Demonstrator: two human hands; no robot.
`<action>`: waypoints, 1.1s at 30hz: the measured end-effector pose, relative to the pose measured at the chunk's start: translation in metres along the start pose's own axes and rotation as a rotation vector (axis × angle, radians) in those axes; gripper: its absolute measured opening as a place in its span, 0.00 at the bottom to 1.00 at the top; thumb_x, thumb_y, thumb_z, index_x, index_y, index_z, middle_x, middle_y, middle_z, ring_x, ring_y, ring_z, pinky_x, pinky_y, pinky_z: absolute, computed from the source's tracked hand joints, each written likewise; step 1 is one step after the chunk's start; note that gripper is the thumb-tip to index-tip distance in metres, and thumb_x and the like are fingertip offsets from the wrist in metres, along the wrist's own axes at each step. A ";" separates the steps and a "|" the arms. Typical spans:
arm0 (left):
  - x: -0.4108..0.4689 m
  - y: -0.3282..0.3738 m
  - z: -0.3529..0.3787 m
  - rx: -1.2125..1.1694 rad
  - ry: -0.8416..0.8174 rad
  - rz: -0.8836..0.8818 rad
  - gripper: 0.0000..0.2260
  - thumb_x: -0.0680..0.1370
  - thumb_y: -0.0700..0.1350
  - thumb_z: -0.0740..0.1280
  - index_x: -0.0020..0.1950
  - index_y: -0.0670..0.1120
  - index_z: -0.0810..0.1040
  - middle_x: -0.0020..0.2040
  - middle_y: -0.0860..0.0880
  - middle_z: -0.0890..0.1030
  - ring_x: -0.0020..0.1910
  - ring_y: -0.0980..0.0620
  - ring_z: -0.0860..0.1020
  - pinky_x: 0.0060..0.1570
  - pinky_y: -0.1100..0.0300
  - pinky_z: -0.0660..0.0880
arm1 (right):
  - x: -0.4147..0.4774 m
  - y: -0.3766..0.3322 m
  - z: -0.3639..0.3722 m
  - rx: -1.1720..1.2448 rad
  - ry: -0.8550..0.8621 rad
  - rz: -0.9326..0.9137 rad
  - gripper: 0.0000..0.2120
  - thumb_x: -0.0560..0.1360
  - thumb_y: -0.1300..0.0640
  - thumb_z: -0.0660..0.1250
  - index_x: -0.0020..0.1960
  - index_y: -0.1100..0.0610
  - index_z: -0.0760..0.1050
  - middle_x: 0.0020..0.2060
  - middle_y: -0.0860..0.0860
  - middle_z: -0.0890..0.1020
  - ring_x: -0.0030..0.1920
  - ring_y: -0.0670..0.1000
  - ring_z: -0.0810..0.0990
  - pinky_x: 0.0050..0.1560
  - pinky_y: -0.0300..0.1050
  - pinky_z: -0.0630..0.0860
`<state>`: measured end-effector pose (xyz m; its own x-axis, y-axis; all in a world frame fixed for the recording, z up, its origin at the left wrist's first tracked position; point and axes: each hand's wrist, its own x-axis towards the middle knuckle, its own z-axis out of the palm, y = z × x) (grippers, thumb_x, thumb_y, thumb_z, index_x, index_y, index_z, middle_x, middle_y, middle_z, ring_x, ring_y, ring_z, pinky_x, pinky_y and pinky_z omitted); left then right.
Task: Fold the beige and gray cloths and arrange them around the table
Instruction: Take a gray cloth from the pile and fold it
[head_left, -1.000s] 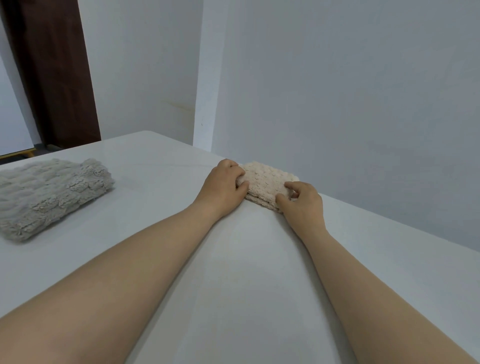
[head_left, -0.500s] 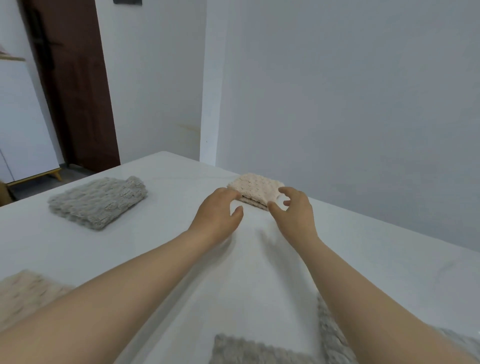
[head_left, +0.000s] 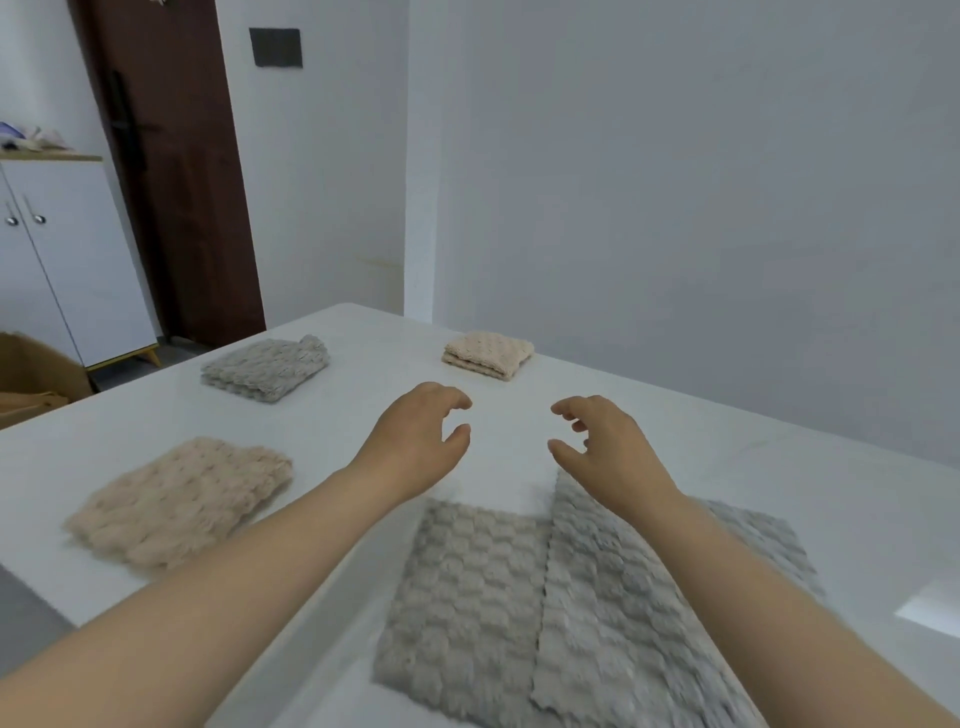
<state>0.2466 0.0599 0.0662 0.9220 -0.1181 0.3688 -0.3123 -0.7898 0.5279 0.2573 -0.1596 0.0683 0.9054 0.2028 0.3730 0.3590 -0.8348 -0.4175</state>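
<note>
Left hand (head_left: 415, 441): my fingers loosely curled, empty — just beyond the unfolded gray cloth (head_left: 467, 597).
Right hand (head_left: 608, 449): likewise empty, over that cloth's far corner.
Folded beige cloth (head_left: 488, 353): well beyond it.

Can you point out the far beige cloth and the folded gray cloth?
far beige cloth (head_left: 488, 354): head view, middle of its top layer.
folded gray cloth (head_left: 265, 368): head view, middle of its top.

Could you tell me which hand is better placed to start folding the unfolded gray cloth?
Probably the right hand: it hangs empty just over the unfolded gray cloth, at its top layer's far corner. The left hand, also empty, is over bare table beyond the cloth's edge.
</note>
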 end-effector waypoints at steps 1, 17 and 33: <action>-0.011 0.007 -0.002 -0.001 -0.005 0.002 0.15 0.79 0.47 0.61 0.65 0.48 0.73 0.63 0.51 0.74 0.60 0.54 0.73 0.61 0.58 0.71 | -0.013 -0.002 -0.006 -0.018 -0.014 -0.010 0.18 0.77 0.54 0.65 0.66 0.53 0.71 0.61 0.49 0.75 0.58 0.47 0.75 0.59 0.46 0.74; -0.150 0.083 -0.002 0.026 -0.122 0.125 0.14 0.78 0.48 0.62 0.63 0.51 0.73 0.61 0.54 0.74 0.57 0.57 0.72 0.53 0.66 0.66 | -0.171 -0.023 -0.075 -0.205 -0.116 -0.082 0.18 0.78 0.50 0.63 0.67 0.48 0.70 0.60 0.44 0.76 0.60 0.44 0.74 0.60 0.39 0.69; -0.214 0.092 0.022 -0.130 -0.052 0.046 0.15 0.77 0.48 0.66 0.63 0.53 0.74 0.55 0.60 0.72 0.55 0.63 0.71 0.53 0.74 0.64 | -0.235 -0.034 -0.058 0.015 -0.100 0.194 0.13 0.74 0.53 0.69 0.58 0.45 0.78 0.55 0.38 0.79 0.58 0.39 0.74 0.54 0.32 0.66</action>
<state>0.0256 -0.0007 0.0189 0.9156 -0.1860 0.3565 -0.3784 -0.6986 0.6073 0.0188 -0.2090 0.0428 0.9756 0.0898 0.2006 0.1787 -0.8554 -0.4861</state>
